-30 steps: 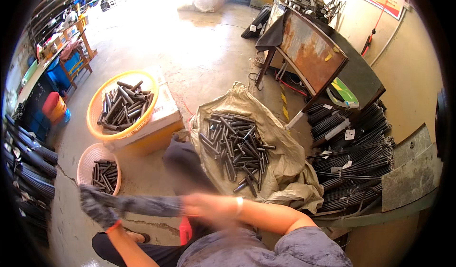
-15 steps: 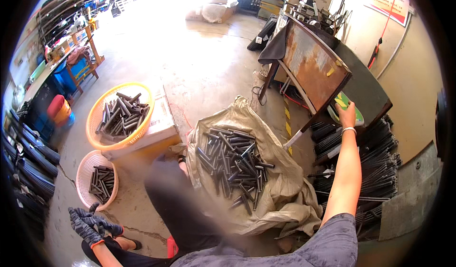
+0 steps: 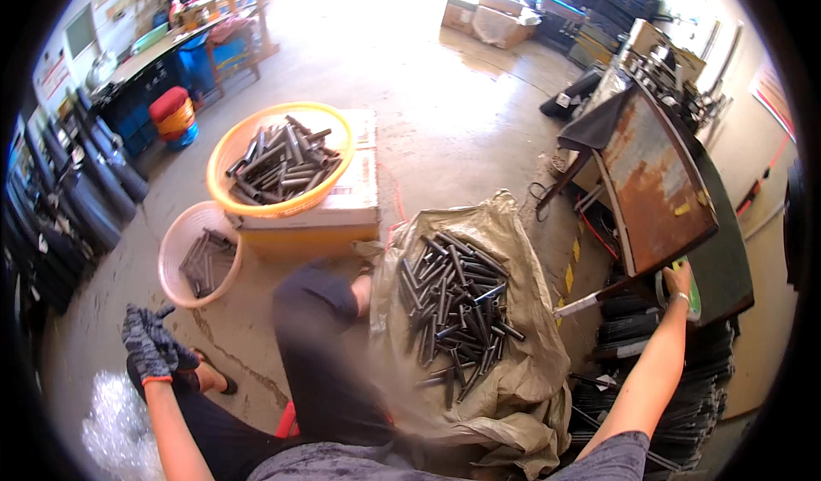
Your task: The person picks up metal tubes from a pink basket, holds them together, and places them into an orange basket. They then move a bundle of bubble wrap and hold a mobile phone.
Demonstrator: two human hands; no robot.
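Observation:
My left hand [image 3: 152, 342] wears a dark grey patterned glove with an orange cuff. Its fingers are closed on what looks like a second, matching glove, while a small dark tip pokes up beside them. Bare and stretched far to the right, my right hand [image 3: 677, 281] has its fingers closed at a green-and-white item [image 3: 694, 291] with a bit of yellow-green, beside the rusty metal table [image 3: 654, 182]. What it grips is mostly hidden. Between my arms, many short black tubes [image 3: 462, 297] lie heaped on a tan woven sack [image 3: 539, 353].
A yellow basket [image 3: 224, 199] of tubes stands on a cardboard box [image 3: 355, 199]. A pink basket [image 3: 171, 267] with fewer tubes sits near my left hand. Bundled black rods [image 3: 701, 378] lie under my right arm. Clear plastic wrap [image 3: 120, 425] is at lower left.
The view has turned, so the baskets and sack appear farther right. My right hand stays at the green-and-white item; the left has shifted slightly up and remains closed.

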